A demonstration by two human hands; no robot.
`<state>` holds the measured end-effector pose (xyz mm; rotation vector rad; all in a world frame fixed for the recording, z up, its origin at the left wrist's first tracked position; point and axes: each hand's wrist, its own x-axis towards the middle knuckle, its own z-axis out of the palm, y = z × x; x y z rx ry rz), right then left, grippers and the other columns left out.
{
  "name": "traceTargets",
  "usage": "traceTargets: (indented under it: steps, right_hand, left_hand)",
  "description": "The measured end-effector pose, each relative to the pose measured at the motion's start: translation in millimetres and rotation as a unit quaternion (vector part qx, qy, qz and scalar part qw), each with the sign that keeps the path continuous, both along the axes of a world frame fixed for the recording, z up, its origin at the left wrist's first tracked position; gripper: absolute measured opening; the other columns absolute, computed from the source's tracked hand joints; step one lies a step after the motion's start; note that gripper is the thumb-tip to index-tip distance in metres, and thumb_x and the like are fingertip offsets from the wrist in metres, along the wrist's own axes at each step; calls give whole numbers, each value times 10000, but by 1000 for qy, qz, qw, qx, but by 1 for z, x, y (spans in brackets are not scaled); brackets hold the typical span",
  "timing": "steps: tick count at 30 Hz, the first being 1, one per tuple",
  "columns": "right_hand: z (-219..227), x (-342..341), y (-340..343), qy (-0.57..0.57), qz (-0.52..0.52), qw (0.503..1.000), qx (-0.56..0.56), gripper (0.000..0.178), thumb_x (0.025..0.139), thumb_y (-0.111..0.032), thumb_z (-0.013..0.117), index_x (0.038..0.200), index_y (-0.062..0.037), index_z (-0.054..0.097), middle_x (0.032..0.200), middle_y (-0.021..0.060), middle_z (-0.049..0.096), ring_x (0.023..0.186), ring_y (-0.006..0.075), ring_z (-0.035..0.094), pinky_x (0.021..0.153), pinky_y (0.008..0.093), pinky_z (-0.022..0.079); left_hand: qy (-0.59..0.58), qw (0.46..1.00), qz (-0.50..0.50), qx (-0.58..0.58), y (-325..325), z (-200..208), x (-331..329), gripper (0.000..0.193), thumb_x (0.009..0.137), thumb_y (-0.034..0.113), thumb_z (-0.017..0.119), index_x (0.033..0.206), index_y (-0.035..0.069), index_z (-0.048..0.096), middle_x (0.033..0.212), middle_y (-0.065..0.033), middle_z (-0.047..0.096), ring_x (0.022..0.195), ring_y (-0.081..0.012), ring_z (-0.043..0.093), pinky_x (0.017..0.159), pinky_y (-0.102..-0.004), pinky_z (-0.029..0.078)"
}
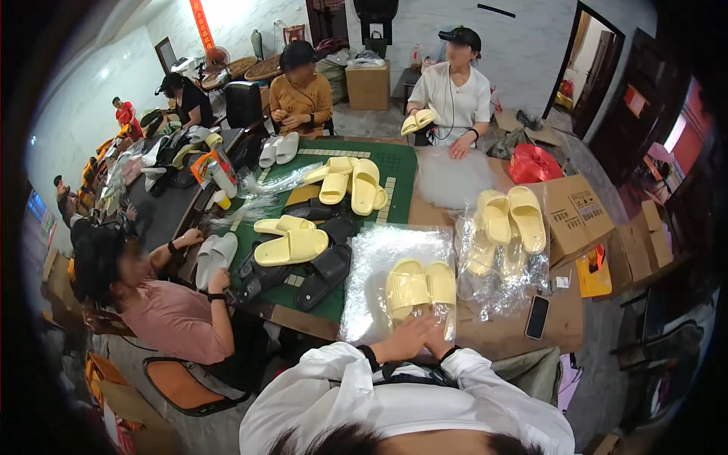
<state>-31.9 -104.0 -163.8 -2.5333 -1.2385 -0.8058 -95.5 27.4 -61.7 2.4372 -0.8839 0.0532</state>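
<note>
Close to my body at the table's near edge, a pair of yellow slide sandals (408, 286) lies side by side at a clear plastic bag (364, 303), with shiny film around them. My left hand (400, 340) rests at their near ends, fingers stretched forward and fairly flat. Right beside it and touching it, my right hand (435, 340) is at the same end of the sandals; its fingers are partly covered, and their grip is unclear. To the right, bagged yellow slides (526, 220) lie stacked in clear plastic.
Loose yellow slides (291, 247) and black slides (324, 276) cover the green mat. A phone (537, 317), cardboard box (574, 216) and red bag (535, 164) are right. A person at left handles grey slides (216, 259); another across holds yellow slides (418, 121) beside flat bags (455, 178).
</note>
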Motion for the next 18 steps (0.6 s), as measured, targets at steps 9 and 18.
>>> traceTargets:
  steps: [9,18]
  right_hand:
    - [43,8,26,242,-96,960,100,249,746,-247,549,863,-27,570,852,188,511,862,349,457,695,445,340]
    - [38,9,29,249,-121,953,124,244,750,-229,544,835,-2,565,802,211,519,832,361,473,688,461,347]
  left_hand:
    - [2,933,360,-6,20,-19,-4,623,774,173,509,1340,72,269,1344,-308,169,1225,-453,215,978,-545,199]
    - [76,891,435,-110,34,-38,-4,661,805,122,527,1363,77,175,1293,-328,236,1078,-461,395,854,-456,386]
